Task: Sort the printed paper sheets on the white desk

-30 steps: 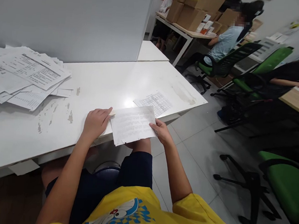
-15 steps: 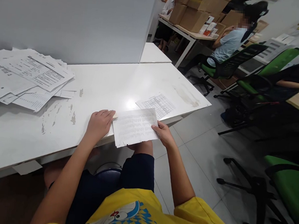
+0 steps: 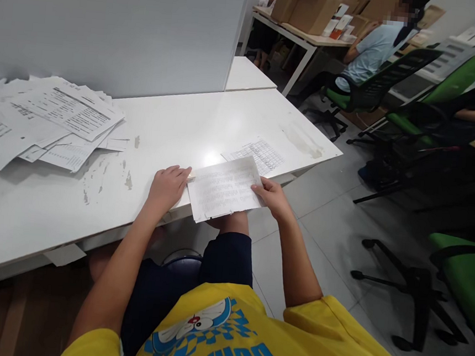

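Observation:
A printed sheet of paper (image 3: 226,188) is held tilted over the table's front edge, its lower edge ragged. My right hand (image 3: 275,197) pinches its right edge, thumb on top. At the sheet's upper left corner is my left hand (image 3: 167,189), back upward and fingers closed together above the table edge. A small pale strip (image 3: 191,178) shows at its fingertips; what it is stays unclear, and the thumb is hidden. Just behind the held sheet, another paper with a printed grid (image 3: 262,155) lies on the white table (image 3: 176,123), partly covered.
A loose heap of printed papers (image 3: 66,116) lies on the left of the table, against a grey partition (image 3: 109,23). Green office chairs (image 3: 462,269) stand on the right. Farther back, a seated person (image 3: 373,51) is beside a table with cardboard boxes (image 3: 314,10).
The view has shifted slightly, so the table, hands and sheet appear a little more to the right and mostly higher. Both hands keep their places at the sheet.

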### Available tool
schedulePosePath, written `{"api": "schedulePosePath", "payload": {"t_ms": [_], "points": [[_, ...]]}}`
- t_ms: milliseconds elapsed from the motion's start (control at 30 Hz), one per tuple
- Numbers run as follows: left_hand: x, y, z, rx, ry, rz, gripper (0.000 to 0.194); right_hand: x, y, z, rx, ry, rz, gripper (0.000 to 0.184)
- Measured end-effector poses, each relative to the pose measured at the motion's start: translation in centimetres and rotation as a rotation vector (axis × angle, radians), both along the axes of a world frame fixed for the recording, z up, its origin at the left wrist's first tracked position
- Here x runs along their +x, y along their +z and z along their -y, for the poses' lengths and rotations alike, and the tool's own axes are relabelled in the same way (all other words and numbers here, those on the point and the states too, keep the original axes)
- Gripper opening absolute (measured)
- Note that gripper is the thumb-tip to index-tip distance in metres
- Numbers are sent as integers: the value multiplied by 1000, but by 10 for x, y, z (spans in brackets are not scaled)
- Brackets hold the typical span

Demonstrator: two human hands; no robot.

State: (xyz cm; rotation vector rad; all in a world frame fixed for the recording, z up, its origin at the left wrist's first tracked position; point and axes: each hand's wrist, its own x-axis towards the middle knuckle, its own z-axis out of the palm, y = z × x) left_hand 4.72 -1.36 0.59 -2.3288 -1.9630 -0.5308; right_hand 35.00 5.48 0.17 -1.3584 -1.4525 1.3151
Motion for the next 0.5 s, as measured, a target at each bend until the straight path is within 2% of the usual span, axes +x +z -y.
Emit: {"api": "schedulePosePath", "payload": {"t_ms": [100, 167, 233, 267, 300, 333, 400, 433, 500], "points": [[-1, -1, 2, 13, 12, 14, 43, 10, 15, 10, 73, -12, 78, 34], [-2, -3, 5, 33, 12, 37, 43, 28, 31, 21, 154, -94, 139, 25], [-2, -5, 7, 46, -3, 71, 45, 49, 48, 29, 260, -321, 96, 16], [-1, -7, 8, 49, -13, 89, 46, 56, 57, 30, 353, -455, 23, 10], [0, -8, 9, 53, -21, 105, 46, 58, 64, 29, 440, -531, -67, 10], [2, -9, 10, 63, -27, 117, 45, 53, 70, 27, 518, -574, -163, 11], [5, -11, 13, 112, -37, 133, 45, 26, 75, 19, 592, -566, -344, 11], [5, -11, 14, 150, -45, 142, 44, 4, 74, 16, 580, -543, -422, 10], [-4, -8, 18, 225, -70, 156, 42, -47, 65, 12, 457, -468, -536, 7]]}}
